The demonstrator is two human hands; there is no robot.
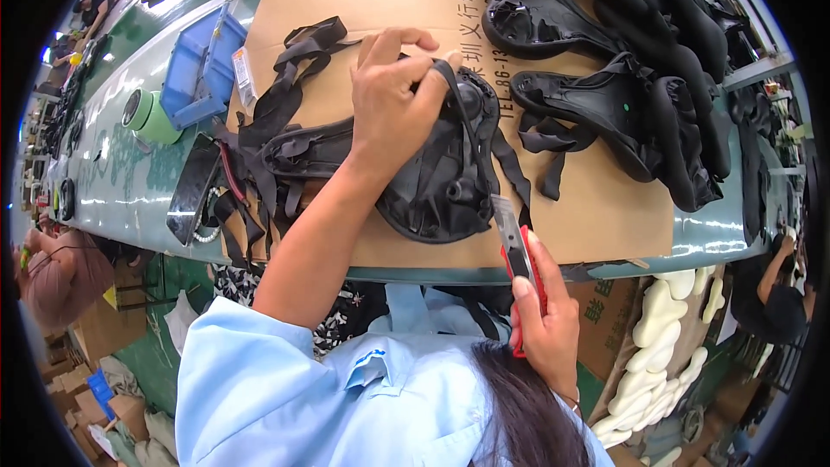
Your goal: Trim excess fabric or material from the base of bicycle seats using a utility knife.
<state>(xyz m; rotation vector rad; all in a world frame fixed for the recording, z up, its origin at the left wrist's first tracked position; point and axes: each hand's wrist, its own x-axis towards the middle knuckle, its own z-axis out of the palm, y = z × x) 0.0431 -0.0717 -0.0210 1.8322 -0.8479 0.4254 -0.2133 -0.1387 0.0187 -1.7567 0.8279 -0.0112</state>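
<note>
A black bicycle saddle [432,186] lies underside up on a cardboard sheet [605,216], its broad end to the right. My left hand [389,99] is above it, thumb and fingers pinched on a black fabric strip [471,121] that runs along the broad end's edge. Part of the saddle's middle is hidden behind this hand and forearm. Closer to my body, my right hand [549,316] grips a red utility knife [532,281]. Its metal blade is out, pointing up beside the saddle's near right edge.
More black saddles [553,22] are heaped at the right. Loose black strips [281,95] lie at the left, near a phone [194,190], a bead bracelet [207,216], a blue bin [203,65] and a green cup [151,117]. Pale foam pads [653,355] sit below the table edge.
</note>
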